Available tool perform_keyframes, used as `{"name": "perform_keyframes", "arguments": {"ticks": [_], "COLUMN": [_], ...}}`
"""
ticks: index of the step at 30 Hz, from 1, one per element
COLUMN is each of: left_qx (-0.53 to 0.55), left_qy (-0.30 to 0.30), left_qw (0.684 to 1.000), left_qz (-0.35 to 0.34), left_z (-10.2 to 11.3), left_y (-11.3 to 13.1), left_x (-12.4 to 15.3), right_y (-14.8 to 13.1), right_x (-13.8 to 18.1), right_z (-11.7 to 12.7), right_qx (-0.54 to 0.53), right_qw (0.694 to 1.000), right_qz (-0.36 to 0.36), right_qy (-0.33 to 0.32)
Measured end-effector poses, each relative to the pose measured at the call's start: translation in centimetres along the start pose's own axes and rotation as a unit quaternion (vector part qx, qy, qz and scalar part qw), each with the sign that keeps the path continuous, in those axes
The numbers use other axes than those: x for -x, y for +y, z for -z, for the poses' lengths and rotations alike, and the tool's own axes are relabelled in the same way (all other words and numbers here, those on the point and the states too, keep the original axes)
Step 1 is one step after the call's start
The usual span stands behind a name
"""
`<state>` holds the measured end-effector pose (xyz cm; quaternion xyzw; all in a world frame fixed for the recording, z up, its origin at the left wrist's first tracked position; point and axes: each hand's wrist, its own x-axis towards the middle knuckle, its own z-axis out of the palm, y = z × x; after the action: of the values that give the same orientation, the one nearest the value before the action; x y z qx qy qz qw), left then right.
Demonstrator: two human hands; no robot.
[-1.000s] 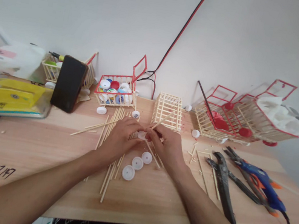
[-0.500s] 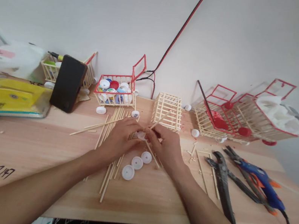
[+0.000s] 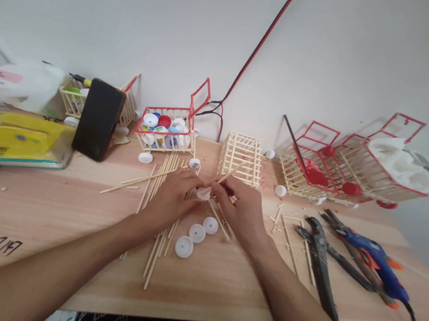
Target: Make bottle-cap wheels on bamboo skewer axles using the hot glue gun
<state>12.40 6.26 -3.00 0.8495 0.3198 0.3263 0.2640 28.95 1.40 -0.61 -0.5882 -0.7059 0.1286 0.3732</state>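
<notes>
- A white cap (image 3: 201, 195) is gripped by the left hand (image 3: 176, 193), a stick (image 3: 233, 171) by the right hand (image 3: 240, 208)!
- Slatted basket (image 3: 241, 159) built, no caps seen on it; three caps (image 3: 197, 233) left loose.

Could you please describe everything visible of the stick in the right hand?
The stick is thin, straight and pale, seemingly bare wood. It slants, its far end to the upper right, overlapping the crate in view. The right hand pinches it, hiding part of its length. Its near end is at the white cap held in the left hand; whether it is seated there is unclear.
</notes>
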Motion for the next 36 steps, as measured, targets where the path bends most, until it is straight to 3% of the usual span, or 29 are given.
{"name": "perform_keyframes", "arguments": {"ticks": [18, 36], "left_qx": [-0.015, -0.078], "left_qy": [-0.04, -0.133], "left_qw": [0.999, 0.987], "left_qz": [-0.027, -0.042], "left_z": [0.0, 0.9], "left_y": [-0.2, -0.5], "left_x": [-0.1, -0.4], "right_y": [0.1, 0.3], "right_x": [0.1, 0.3], "right_z": [-0.2, -0.2], "right_qx": [0.028, 0.034], "right_qw": [1.0, 0.995], "right_qz": [0.003, 0.011], "right_qy": [-0.012, -0.098]}}
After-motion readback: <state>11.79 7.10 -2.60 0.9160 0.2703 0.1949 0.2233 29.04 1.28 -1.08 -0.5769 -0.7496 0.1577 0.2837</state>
